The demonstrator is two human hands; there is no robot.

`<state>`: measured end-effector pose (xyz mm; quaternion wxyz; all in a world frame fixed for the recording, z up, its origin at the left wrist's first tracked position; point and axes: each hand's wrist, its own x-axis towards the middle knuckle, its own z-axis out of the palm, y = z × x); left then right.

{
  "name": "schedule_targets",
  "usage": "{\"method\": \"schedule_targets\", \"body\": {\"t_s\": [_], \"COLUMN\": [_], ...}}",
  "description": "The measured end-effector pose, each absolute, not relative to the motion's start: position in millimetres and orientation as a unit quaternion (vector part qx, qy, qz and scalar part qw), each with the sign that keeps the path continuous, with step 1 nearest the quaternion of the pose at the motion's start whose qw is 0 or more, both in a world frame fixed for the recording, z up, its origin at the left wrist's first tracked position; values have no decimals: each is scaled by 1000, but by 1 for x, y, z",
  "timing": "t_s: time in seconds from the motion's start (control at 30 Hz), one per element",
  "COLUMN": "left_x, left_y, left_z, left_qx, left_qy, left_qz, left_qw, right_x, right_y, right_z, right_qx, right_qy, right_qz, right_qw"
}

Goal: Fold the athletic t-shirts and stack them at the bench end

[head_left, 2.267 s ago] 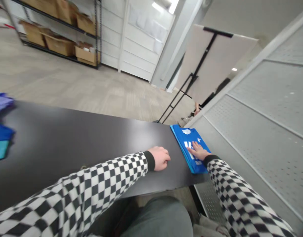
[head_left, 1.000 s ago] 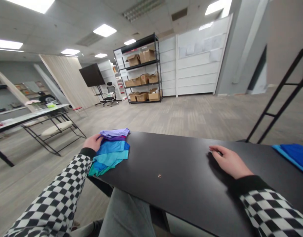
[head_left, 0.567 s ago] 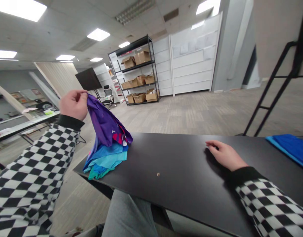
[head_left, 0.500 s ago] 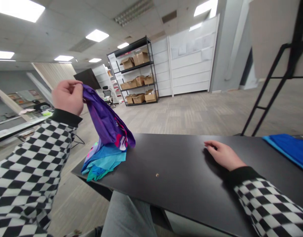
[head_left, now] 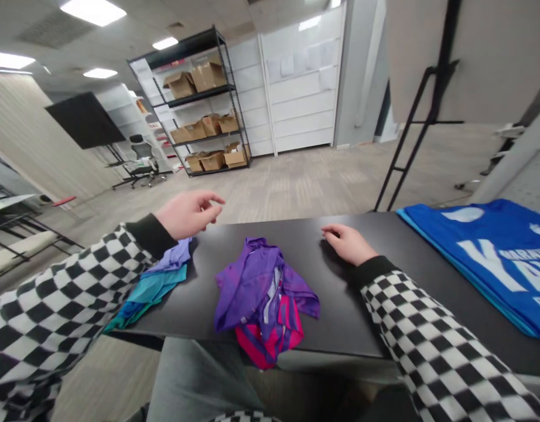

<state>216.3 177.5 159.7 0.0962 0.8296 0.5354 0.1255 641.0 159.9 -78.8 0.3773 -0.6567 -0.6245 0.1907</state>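
- Writing: on the blue shirt (head_left: 494,258) at the right side, big white letters can be read, "Y" and then "AS"; the smaller text above is blurred, only approx. "MARAT". There is also a small white logo, brand can't tell.
- The purple shirt (head_left: 248,287), w/ pink-red parts, has small white marks, too small to read.
- This purple shirt lies crumpled on the black table (head_left: 349,328), betw. the two hands, and its near end hangs over the near edge.
- Left hand (head_left: 191,212): in the air, far and left of the purple shirt, not touching it; fingers are loosely bent, w/ a modest gap betw. thumb and index finger, holding no cloth.
- Right hand (head_left: 349,243): at the tabletop, right and a bit far of the purple shirt, apart from it; fingers are softly curved, thumb a little away, no cloth in grip.
- Clothes pile (head_left: 158,284), lilac, blue and green, is at left end, partly behind the left sleeve.
- Blue shirt is folded flat, w/ lighter blue layer under it.
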Motion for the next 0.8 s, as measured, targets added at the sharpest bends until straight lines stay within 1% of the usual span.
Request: {"method": "schedule_targets", "body": {"t_s": [0.07,0.13,0.2,0.27,0.33,0.4,0.5,0.57,0.63,0.7,0.73,0.8], "left_x": [226,230,232,238,250,268,291,295,285,263,250,224], "left_y": [155,130,111,99,96,97,104,114,129,147,156,172], "left_z": [118,75,33,-6,-38,-60,-74,-74,-70,-65,-63,-60], "left_qx": [867,890,903,909,904,883,823,772,722,692,691,716], "left_qy": [487,444,416,406,402,396,386,388,403,436,457,491], "left_qz": [26,-64,-78,-27,71,181,312,375,422,450,456,445], "left_qw": [101,85,78,94,126,174,275,336,371,358,326,220], "right_x": [640,637,628,612,592,574,568,580,603,628,639,654], "right_y": [158,154,147,138,132,130,134,136,135,133,132,129], "right_z": [-77,-73,-66,-60,-56,-55,-58,-60,-61,-59,-59,-58], "right_qx": [-654,-647,-617,-554,-480,-432,-428,-451,-493,-542,-562,-591], "right_qy": [-623,-631,-661,-712,-773,-828,-858,-845,-812,-772,-755,-731], "right_qz": [198,203,212,233,246,220,170,171,179,188,191,189], "right_qw": [380,376,371,363,334,282,228,231,254,274,279,282]}}
